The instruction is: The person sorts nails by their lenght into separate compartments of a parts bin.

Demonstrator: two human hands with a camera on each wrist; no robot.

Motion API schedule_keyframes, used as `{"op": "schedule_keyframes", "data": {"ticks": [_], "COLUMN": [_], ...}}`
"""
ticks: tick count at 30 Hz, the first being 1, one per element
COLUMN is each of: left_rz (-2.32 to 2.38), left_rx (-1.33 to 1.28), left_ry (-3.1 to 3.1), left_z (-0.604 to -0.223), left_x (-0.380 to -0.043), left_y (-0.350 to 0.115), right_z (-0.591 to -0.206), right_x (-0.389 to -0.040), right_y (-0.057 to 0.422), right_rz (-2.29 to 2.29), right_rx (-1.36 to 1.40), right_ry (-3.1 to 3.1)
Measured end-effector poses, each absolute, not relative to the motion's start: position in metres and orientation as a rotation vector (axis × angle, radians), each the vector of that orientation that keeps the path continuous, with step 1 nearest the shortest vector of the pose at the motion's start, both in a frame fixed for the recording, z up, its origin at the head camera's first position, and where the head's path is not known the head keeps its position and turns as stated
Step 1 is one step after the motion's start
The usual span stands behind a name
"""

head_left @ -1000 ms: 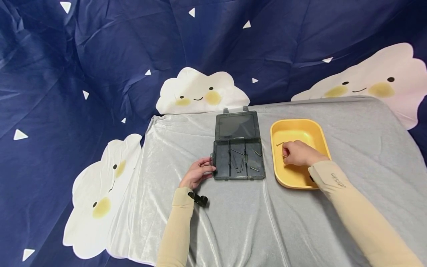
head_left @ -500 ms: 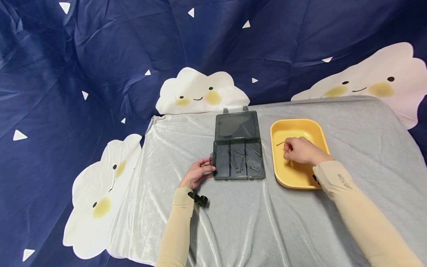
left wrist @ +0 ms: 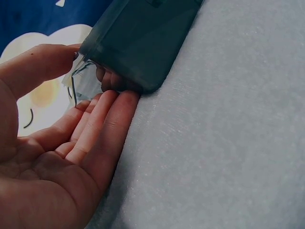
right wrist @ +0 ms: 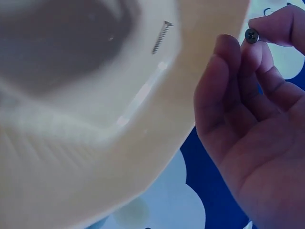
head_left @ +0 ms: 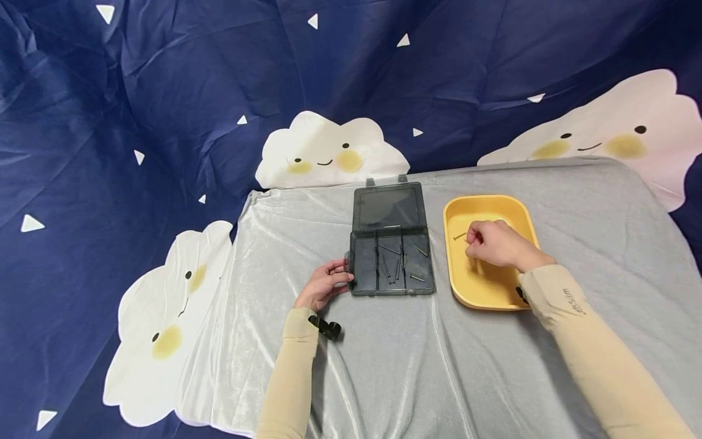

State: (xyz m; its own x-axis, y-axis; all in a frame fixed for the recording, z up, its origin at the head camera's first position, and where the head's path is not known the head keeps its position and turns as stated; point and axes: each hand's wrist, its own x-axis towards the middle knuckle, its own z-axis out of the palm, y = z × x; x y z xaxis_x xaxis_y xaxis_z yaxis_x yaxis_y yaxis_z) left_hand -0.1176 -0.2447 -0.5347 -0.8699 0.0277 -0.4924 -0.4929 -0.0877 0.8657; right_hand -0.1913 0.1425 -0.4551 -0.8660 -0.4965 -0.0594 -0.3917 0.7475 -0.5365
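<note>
My left hand point(head_left: 326, 285) grips the left side of a dark see-through compartment box point(head_left: 364, 262), thumb above and fingers below its edge in the left wrist view. The box's lid point(head_left: 389, 207) lies back, away from me. Several screws point(head_left: 397, 271) lie in its middle compartment, and others in the right one. Over the yellow tray point(head_left: 488, 296), my right hand point(head_left: 500, 244) pinches a screw point(right wrist: 251, 36) between thumb and fingertips, its cross-slotted head showing in the right wrist view. Another screw point(right wrist: 162, 37) lies inside the tray.
A grey velvety cloth point(head_left: 384, 360) covers the table, with folds near the front. Behind it hangs a dark blue curtain point(head_left: 351, 67) with white clouds and triangles. The tray stands right of the box, with a narrow gap between.
My right hand has shifted slightly up and right over the tray, the screw still pinched in its fingers. The left hand and the box have stayed in place.
</note>
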Motion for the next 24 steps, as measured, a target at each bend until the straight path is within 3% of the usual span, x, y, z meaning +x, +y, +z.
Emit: {"op": "schedule_keyframes", "data": {"ticks": [24], "left_rz": [1.997], "left_rx": [-0.512], "left_ry": [1.844], "left_z": [-0.531], "left_x": [-0.117], "left_y": [-0.244], "right_z": [-0.443], "right_x": [-0.174], "right_y": [0.107], "right_rz": [-1.031], "right_rx": [-0.700], "right_ry": [2.767]}}
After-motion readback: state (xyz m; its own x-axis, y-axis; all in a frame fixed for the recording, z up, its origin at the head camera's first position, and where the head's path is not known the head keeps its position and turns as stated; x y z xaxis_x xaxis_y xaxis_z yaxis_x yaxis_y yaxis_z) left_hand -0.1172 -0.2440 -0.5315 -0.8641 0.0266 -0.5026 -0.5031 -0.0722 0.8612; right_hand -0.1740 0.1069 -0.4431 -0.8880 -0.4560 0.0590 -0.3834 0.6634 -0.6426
